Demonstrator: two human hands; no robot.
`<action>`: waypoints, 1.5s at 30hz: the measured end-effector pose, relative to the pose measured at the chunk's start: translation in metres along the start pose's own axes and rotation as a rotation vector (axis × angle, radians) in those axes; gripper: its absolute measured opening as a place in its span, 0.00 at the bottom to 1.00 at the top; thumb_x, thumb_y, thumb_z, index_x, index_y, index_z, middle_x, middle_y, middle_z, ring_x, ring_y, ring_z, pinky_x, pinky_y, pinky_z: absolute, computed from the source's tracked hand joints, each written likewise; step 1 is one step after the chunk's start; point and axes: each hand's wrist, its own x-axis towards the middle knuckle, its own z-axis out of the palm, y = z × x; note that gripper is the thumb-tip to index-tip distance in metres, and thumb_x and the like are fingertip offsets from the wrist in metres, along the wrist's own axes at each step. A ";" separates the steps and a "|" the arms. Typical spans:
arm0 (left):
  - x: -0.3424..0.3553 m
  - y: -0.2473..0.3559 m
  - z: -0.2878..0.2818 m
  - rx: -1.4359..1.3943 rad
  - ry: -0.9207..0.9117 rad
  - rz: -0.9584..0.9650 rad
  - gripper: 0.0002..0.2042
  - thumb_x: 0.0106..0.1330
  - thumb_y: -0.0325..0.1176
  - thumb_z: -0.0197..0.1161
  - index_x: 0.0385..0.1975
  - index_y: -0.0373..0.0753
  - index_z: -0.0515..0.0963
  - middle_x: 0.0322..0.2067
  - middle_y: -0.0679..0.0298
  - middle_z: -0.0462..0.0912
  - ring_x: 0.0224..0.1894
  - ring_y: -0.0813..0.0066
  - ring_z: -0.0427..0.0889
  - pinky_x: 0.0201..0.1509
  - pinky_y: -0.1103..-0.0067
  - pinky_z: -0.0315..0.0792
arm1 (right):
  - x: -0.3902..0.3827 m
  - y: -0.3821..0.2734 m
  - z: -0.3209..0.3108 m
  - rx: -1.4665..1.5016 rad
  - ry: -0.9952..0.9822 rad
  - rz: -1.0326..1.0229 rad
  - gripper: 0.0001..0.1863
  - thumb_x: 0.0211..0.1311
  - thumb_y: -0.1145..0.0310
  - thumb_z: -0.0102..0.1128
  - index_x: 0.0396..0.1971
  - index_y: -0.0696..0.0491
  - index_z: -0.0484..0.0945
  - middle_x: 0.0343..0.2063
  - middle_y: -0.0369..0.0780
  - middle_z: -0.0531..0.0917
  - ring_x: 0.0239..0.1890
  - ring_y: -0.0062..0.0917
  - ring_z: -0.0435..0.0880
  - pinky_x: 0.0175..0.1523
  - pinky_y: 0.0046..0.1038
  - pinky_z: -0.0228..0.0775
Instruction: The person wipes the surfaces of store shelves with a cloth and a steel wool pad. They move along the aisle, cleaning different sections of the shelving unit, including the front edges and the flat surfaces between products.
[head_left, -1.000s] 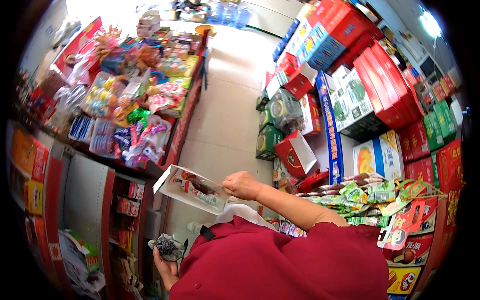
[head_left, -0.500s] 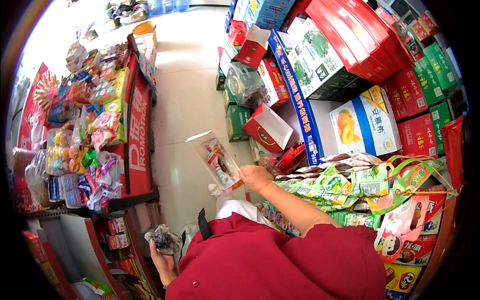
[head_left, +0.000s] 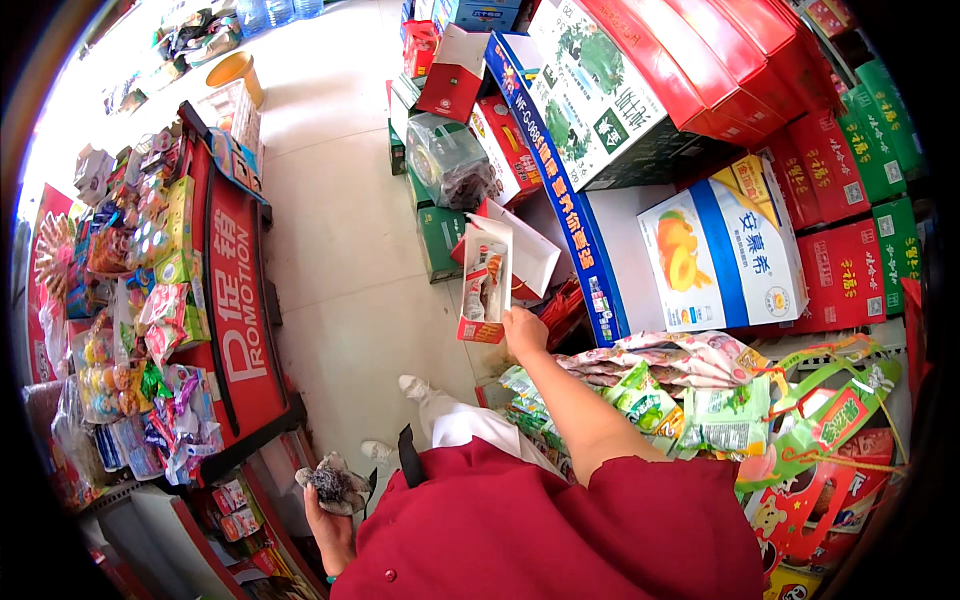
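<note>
My right hand (head_left: pixel 526 335) is closed on the near corner of a small open carton (head_left: pixel 482 329), red and white. Inside the carton lie a few red-and-white wrapped packets (head_left: pixel 487 281). The carton is held up over the aisle, in front of another open red-and-white box (head_left: pixel 527 256). Low on the left, my left hand (head_left: pixel 327 530) curls around a crumpled grey bundle (head_left: pixel 340 486), dark and fuzzy in the middle; its exact kind is unclear.
To the left stands a red promotion stand (head_left: pixel 235 285) heaped with candy and toys. On the right are stacked drink cartons (head_left: pixel 722 245), a blue-edged display tray (head_left: pixel 590 210) and green snack bags (head_left: pixel 640 400). A clear plastic tub (head_left: pixel 447 160) sits among boxes; a yellow bucket (head_left: pixel 236 72) stands farther off.
My right hand has moved the carton right and upward, toward the stacked boxes, and turned it more upright. My left hand still holds the grey bundle. My view has shifted rightward.
</note>
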 end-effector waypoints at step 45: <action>0.055 -0.050 0.012 0.155 0.146 -0.306 0.23 0.66 0.43 0.54 0.59 0.43 0.64 0.56 0.57 0.73 0.54 0.62 0.75 0.58 0.65 0.70 | 0.177 0.050 0.110 0.123 0.227 0.529 0.21 0.66 0.53 0.43 0.35 0.53 0.79 0.36 0.49 0.82 0.41 0.49 0.79 0.45 0.46 0.69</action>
